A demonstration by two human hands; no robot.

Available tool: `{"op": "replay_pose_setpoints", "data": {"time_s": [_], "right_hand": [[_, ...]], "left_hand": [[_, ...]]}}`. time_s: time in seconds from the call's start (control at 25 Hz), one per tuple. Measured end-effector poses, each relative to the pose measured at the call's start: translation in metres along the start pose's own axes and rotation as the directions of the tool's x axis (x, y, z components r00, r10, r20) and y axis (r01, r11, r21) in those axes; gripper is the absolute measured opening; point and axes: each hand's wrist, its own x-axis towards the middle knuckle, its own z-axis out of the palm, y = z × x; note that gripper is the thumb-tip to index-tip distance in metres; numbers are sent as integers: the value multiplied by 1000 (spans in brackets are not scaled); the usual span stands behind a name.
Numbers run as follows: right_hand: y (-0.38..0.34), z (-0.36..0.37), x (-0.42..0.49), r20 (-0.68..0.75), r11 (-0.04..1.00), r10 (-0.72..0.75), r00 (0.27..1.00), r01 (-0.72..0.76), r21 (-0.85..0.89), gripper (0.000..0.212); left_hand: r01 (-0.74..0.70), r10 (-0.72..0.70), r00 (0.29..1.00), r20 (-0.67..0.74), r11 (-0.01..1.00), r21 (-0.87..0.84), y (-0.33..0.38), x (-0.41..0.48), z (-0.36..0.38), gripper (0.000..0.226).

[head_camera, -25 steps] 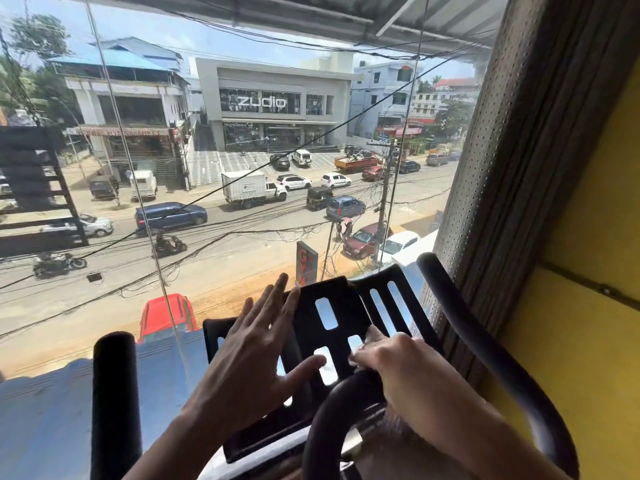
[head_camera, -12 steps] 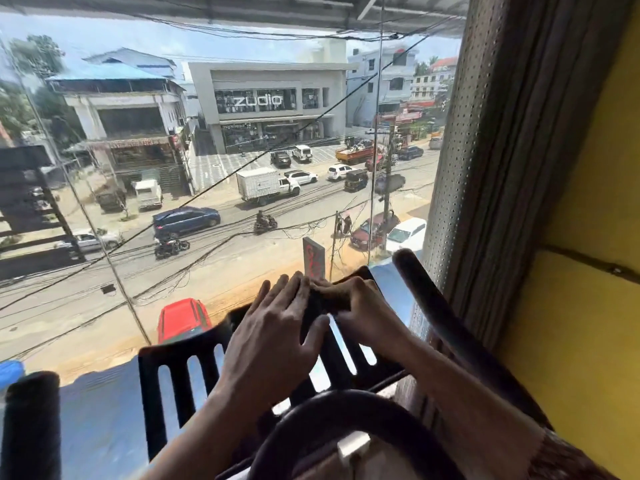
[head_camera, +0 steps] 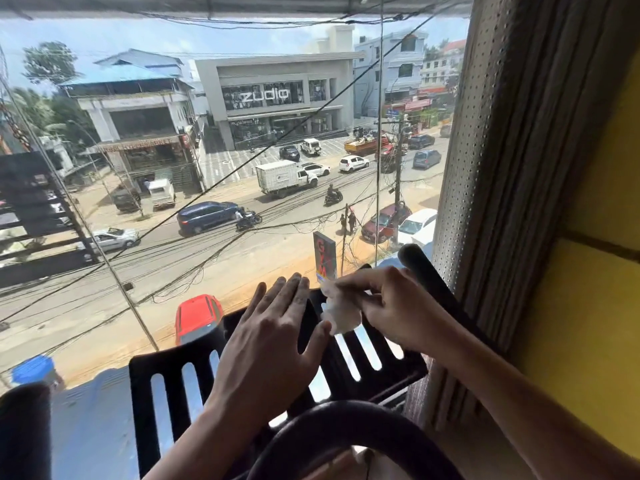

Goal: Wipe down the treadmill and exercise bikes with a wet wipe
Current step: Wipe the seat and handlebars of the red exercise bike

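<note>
Two hands: left hand (head_camera: 273,344) flat on slotted rack (head_camera: 166,386) (fingers (head_camera: 294,292) straight), right hand (head_camera: 391,313), fingertips (head_camera: 360,277) tight on wet wipe (head_camera: 341,315).

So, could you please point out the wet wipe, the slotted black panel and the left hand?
wet wipe (head_camera: 341,315): head view, middle of the white wad.
slotted black panel (head_camera: 140,393): head view, bare left edge.
left hand (head_camera: 273,337): head view, back of hand.

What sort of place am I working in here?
Likely an upper-floor gym beside a street-facing window: an exercise machine's black slotted console and curved handlebar, plus a red GYM sign outside below.
</note>
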Motion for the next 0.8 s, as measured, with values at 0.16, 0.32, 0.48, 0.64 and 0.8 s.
{"op": "replay_pose_setpoints", "data": {"time_s": [0.16,0.32,0.48,0.64,0.8], "right_hand": [[9,33,2,173,987,-118,978,135,-89,46],[11,19,-32,363,924,5,932,135,-359,30],[-13,-14,-20,264,961,125,956,-50,-273,8],[-5,10,16,57,917,-70,996,87,-389,29],[11,37,-9,167,835,-22,986,110,-539,64]], "left_hand": [[4,-4,1000,-2,1000,4,-1,1,0,68],[-7,7,1000,-3,1000,28,-1,1,1,67],[-1,1,1000,1,999,37,-2,1,2,67],[5,-5,1000,0,1000,26,-2,1,2,66],[8,-8,1000,-16,999,31,-2,1,2,66]]}}
